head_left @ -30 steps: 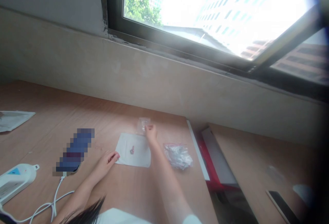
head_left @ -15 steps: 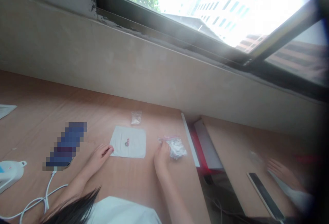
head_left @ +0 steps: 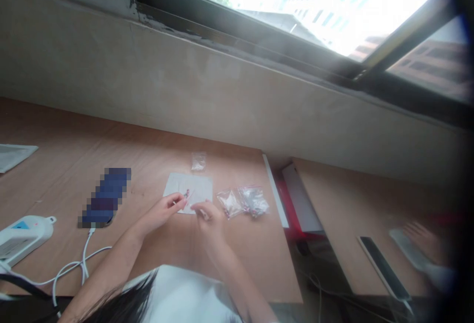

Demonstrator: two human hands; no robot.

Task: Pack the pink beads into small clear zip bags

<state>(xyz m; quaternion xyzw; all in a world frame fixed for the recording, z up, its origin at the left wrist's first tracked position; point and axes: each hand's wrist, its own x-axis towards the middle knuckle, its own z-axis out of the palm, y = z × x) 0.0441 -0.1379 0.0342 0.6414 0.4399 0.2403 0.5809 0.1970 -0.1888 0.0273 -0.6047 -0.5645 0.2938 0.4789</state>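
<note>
My left hand point(head_left: 166, 209) is over the left front part of a white square sheet point(head_left: 173, 183), thumb and index finger pinched together. My right hand point(head_left: 210, 217) is at the sheet's front right edge, also with fingers closed. What either pinch holds is too small to make out; a faint thin line shows between the hands. Close to my left fingertips is a small cluster of reddish and dark bits point(head_left: 187, 193), perhaps beads. Right of the sheet are two clear plastic bags, one with pale contents point(head_left: 230, 201) and one silvery point(head_left: 255, 200).
A small clear bag point(head_left: 199, 161) lies behind the sheet. To the left are a blurred-out phone-shaped object point(head_left: 105, 197), a white cable point(head_left: 84, 259) and a white power strip point(head_left: 27, 236). Across a gap, another person's hand point(head_left: 422, 236) is by a dark flat device point(head_left: 383, 266).
My right hand has left the bags and moved left to the sheet; the pale-filled bag now shows plainly. My left hand has moved right, over the sheet. The view has shifted slightly.
</note>
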